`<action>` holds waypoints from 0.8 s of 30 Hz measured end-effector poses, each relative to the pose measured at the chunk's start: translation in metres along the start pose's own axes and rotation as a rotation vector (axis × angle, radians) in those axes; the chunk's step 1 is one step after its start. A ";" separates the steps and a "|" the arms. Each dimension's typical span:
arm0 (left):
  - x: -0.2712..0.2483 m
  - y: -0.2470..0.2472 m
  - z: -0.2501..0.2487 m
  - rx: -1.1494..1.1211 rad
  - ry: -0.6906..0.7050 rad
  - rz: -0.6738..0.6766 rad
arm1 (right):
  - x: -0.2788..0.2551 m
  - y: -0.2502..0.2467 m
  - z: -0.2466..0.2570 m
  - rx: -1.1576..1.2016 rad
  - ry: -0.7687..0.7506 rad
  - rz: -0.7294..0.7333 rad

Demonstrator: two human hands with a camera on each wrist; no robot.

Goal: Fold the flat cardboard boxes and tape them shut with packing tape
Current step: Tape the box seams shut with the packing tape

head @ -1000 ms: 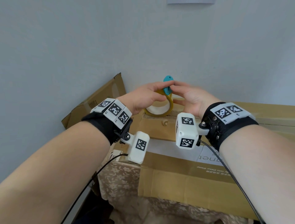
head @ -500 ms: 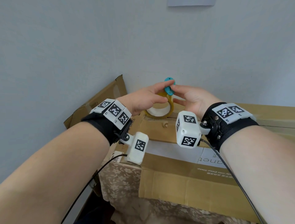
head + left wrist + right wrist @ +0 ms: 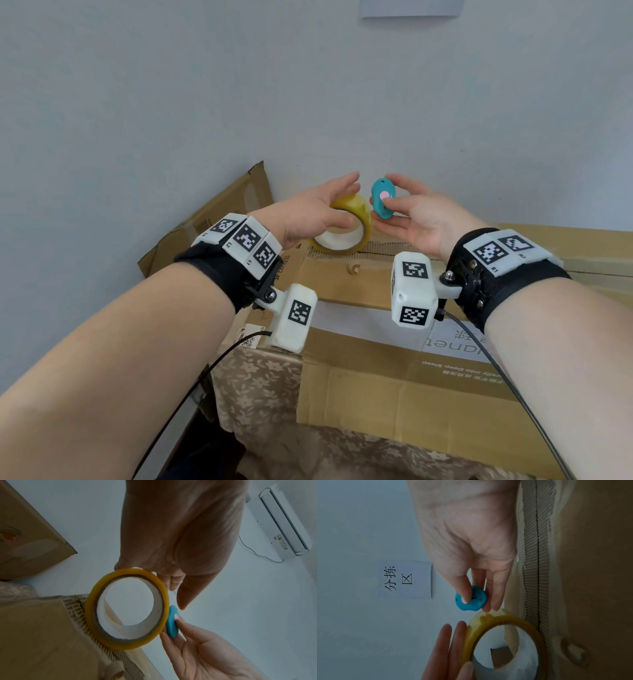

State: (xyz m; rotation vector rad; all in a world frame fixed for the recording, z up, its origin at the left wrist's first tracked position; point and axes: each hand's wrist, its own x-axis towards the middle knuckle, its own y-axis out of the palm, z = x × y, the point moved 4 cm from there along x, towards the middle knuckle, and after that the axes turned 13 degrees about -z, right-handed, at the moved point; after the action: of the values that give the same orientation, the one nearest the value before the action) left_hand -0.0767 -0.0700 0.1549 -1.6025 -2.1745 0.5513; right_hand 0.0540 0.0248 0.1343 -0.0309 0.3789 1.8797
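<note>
Now R fingers (image 3: 411,207) pinch teal gadget (image 3: 376,190); wall sign (image 3: 405,579) reads 分拣区.

Between left fingers (image 3: 339,185) and cutter (image 3: 383,202) in right fingers (image 3: 411,185): slim gap, tape roll (image 3: 358,219) just under it. Above fingers I see open air. Beyond fingertips: wall (image 3: 308,102), close. Below: box top (image 3: 342,274). Left: leaning cardboard (image 3: 222,212).

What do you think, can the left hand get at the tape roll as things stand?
Probably yes: the left hand lies against the tape roll, fingers straight, and the right hand holds the teal cutter beside it, not across it.
</note>
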 end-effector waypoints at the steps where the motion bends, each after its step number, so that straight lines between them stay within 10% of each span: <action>1: 0.000 0.000 0.000 -0.001 0.001 0.000 | -0.001 -0.001 0.000 -0.018 -0.006 0.012; 9: 0.002 0.000 0.001 -0.001 -0.006 -0.002 | 0.003 -0.010 0.000 -0.197 -0.074 -0.066; 19: 0.002 -0.002 0.003 0.008 0.010 -0.004 | 0.006 -0.008 -0.003 0.120 0.055 -0.100; 24: 0.003 -0.005 0.006 0.011 0.042 -0.037 | 0.005 -0.003 -0.006 -0.161 -0.015 -0.107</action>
State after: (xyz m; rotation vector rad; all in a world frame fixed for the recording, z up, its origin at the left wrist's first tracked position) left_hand -0.0847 -0.0687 0.1531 -1.5508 -2.1625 0.5129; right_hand 0.0542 0.0292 0.1271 -0.1427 0.2101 1.7995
